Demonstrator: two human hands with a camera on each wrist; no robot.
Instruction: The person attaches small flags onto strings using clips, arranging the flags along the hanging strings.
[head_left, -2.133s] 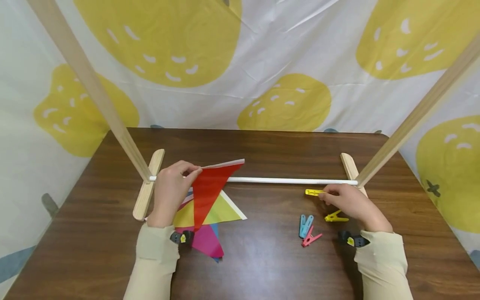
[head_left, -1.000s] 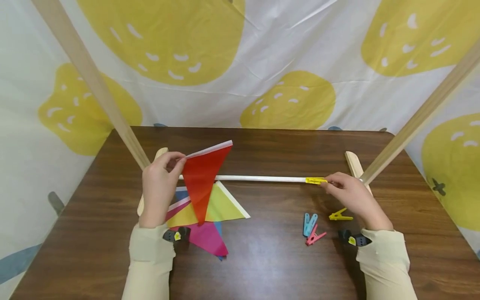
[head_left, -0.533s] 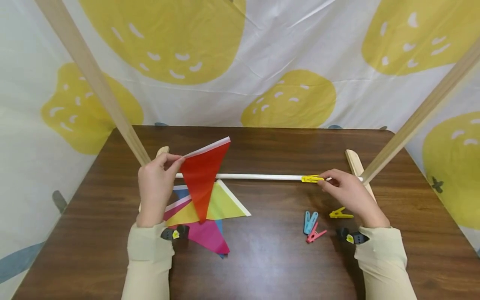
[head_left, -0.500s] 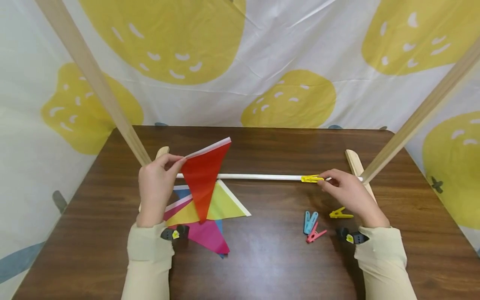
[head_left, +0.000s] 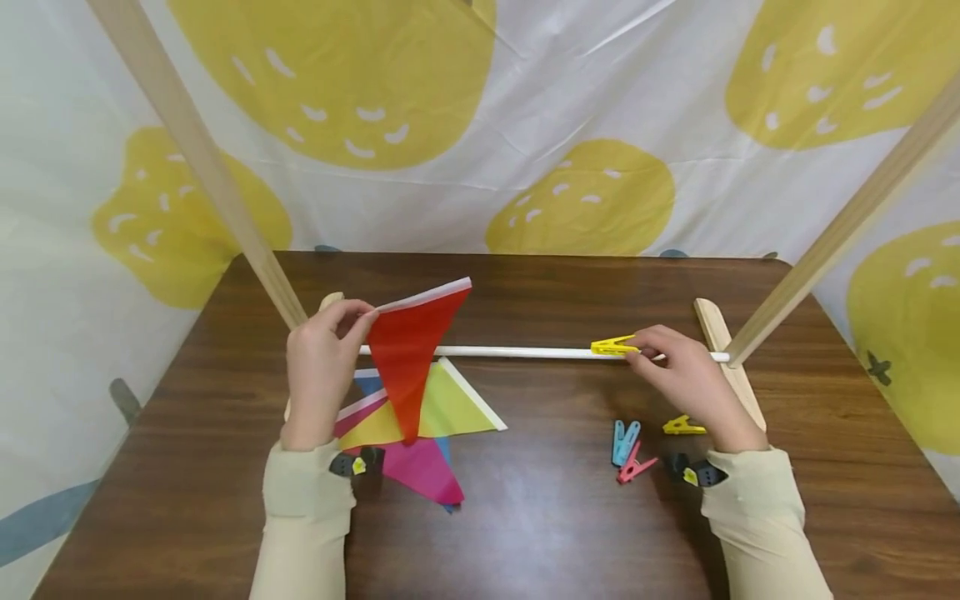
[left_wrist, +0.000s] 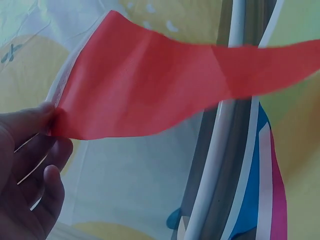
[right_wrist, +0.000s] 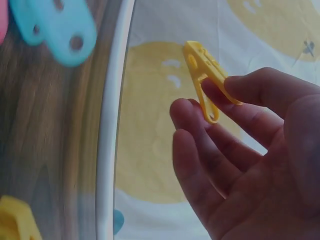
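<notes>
Left of centre in the head view, I see the left hand (head_left: 322,371) grasping a red pennant (head_left: 411,350), thumb and finger pinched on one corner of its white edge. That edge slants up to the right, and the point hangs down across the white rod (head_left: 517,352) from my angle.

Right of centre, I have the right hand (head_left: 678,375) grasping a yellow clothespin (right_wrist: 201,75) by its arms, between thumb and fingers. On the head feed the clothespin overlaps the rod; my right wrist feed shows it clear of the rod's outline, its nose at the upper left of the hand.

Below the red pennant, at lower centre-left, I make out a pile on the table (head_left: 540,542): a yellow-green pennant (head_left: 461,408) over magenta (head_left: 420,475) and blue pieces. At lower right, a light blue clothespin (head_left: 626,442) and a pink clothespin (head_left: 634,467) lie together, with a second yellow clothespin (head_left: 682,426) near the right wrist. Wooden uprights rise toward the upper left and upper right of my frame, and a lemon-patterned cloth (head_left: 577,92) fills the top.
</notes>
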